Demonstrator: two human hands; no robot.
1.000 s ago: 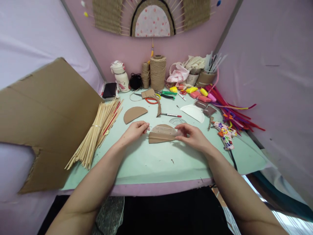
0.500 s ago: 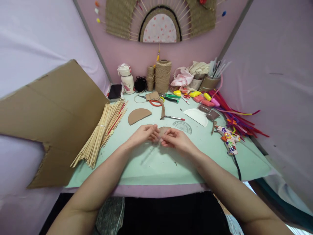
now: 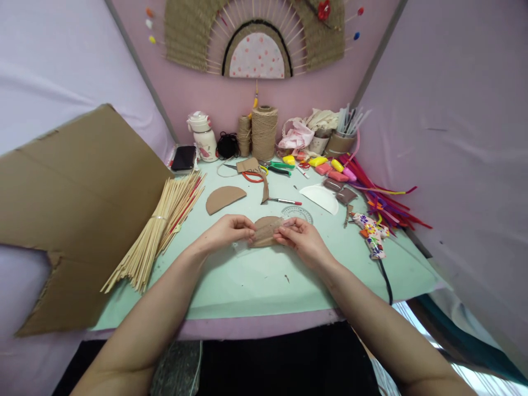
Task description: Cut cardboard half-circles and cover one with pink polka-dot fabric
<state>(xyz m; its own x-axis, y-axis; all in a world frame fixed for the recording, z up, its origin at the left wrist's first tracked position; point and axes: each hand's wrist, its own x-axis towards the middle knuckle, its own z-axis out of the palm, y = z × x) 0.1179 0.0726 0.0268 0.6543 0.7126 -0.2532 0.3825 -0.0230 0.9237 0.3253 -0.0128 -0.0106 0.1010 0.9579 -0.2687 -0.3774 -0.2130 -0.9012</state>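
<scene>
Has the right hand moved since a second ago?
Yes, to the left: judged against the pen lying beyond it, the right hand now sits further left.

The strip (image 3: 261, 235) looks smooth, clear plastic, the half-disc (image 3: 266, 221) matt cardboard.

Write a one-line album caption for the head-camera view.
Left hand and right hand hold a clear strip over a rounded cardboard piece, a protractor lying beyond.

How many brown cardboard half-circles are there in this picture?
2. One half-circle lies just beyond the left hand; the other half-circle is between that hand and the right hand, partly covered. Others may be hidden.
</scene>
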